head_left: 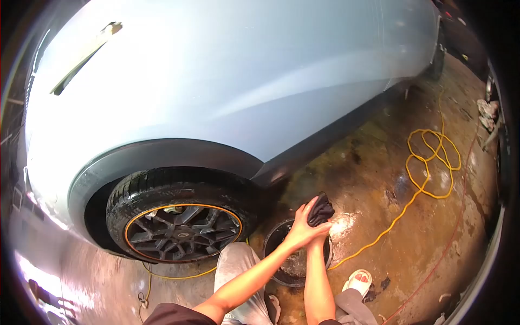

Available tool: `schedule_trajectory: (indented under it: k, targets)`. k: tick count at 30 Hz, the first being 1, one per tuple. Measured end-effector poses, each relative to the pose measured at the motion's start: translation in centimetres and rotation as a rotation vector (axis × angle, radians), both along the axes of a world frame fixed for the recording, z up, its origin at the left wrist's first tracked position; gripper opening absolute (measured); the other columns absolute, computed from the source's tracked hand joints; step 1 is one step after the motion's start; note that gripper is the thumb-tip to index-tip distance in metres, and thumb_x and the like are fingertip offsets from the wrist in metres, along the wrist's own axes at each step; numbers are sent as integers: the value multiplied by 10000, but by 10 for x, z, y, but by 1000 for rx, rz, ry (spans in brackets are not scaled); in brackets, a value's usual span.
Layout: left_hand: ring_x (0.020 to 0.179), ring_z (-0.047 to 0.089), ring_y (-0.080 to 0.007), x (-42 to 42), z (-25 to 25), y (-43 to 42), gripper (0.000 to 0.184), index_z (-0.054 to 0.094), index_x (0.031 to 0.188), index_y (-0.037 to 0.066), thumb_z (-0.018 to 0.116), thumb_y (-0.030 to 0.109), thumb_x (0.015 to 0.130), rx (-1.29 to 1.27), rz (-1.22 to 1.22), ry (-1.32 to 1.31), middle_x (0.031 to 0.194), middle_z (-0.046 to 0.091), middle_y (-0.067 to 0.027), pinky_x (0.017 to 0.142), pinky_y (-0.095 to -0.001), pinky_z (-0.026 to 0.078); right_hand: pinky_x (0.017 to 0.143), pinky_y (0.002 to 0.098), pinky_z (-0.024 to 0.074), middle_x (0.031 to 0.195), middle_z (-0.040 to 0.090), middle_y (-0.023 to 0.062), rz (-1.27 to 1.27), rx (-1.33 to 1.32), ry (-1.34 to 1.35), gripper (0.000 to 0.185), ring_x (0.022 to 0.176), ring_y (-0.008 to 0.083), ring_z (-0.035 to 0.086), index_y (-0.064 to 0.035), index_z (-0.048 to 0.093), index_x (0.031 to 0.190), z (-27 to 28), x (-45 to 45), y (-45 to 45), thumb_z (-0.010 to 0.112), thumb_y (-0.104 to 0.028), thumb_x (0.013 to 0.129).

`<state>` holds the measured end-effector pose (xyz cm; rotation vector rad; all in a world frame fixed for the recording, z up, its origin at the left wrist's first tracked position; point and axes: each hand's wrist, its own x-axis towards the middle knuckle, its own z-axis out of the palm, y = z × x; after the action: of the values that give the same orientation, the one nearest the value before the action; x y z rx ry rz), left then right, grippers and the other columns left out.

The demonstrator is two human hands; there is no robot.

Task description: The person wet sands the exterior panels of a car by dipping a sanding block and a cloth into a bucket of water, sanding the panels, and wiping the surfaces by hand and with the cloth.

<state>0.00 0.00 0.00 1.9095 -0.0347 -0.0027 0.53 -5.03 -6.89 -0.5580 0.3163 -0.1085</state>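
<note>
A bunched dark cloth is squeezed between my two hands above a round black bucket. My left hand wraps round the cloth from the left, its fingers closed. Close against it, my right hand grips the lower part of the cloth; most of its fingers are hidden behind the left hand. Liquid shows inside the bucket, below my forearms. Left of the bucket is a car wheel with dark spokes and an orange ring round its rim.
A light-coloured car body fills the upper view. A yellow hose or cord lies looped on the wet, stained floor at right and runs behind the bucket. A thin red line crosses the floor. My sandalled foot stands right of the bucket.
</note>
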Motion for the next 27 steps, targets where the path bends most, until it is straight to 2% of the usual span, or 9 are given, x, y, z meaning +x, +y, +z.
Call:
schedule_trajectory:
  k: [2,4,6,9,11,15,18,23,27]
  targets:
    - [1147,644,-270,4,30,-3,685,602,1275,63,845,356,706,61,150,41,1212,671,-155,1000,-375,488,817,317,533,1000,657,33,58,223,-108,372,881,164,643,-66,628,1044,-19,16,-3,393,-352,1009]
    - [1012,682,-226,12,49,-12,525,624,1158,35,805,235,706,14,185,5,1100,703,-140,909,-350,526,809,338,536,977,659,31,-30,-58,-117,264,868,165,640,-52,630,987,19,31,-29,424,-217,995]
    - [936,678,-186,25,82,-1,440,615,1074,5,750,128,674,96,236,-200,993,698,-137,866,-337,529,848,351,536,1152,648,71,-106,-434,1,255,968,192,652,-7,583,1191,71,40,-22,549,-48,941]
    - [984,634,-283,49,149,22,415,625,977,31,763,33,586,225,357,-669,984,620,-128,887,-371,510,880,392,533,1312,626,81,-68,-239,103,355,1121,245,656,-93,494,1361,100,63,-42,545,-205,1028]
    - [1023,631,-352,51,212,47,457,632,993,101,819,16,584,484,404,-752,1107,583,-133,848,-419,540,902,393,526,1342,615,89,-60,-258,62,400,1145,250,647,-93,468,1388,91,76,-49,559,-234,1025]
    - [1041,629,-343,32,297,120,427,662,964,163,824,27,592,1103,582,-910,1203,609,-93,814,-428,569,915,415,516,1352,604,93,-17,-257,77,386,1133,260,653,-79,469,1373,81,93,-37,561,-204,1020]
    - [1072,637,-353,-8,331,171,448,659,937,151,808,12,538,1318,698,-944,1218,631,-88,855,-433,541,874,369,531,1262,622,55,30,-251,91,381,1088,230,674,-75,528,1324,64,107,-25,640,-158,970]
    - [1048,631,-360,-75,375,259,439,623,1009,70,705,-86,606,1361,970,-1087,1118,636,-152,927,-418,498,772,326,574,1146,670,72,-21,-298,178,229,1034,238,702,-75,580,1163,22,145,-40,657,-104,950]
    - [1098,599,-343,-97,393,282,425,609,1065,60,690,-61,665,1406,1165,-1049,1147,624,-145,987,-413,455,730,336,564,1033,677,54,-135,-347,146,383,873,178,675,-99,555,1145,-5,174,-52,783,-82,838]
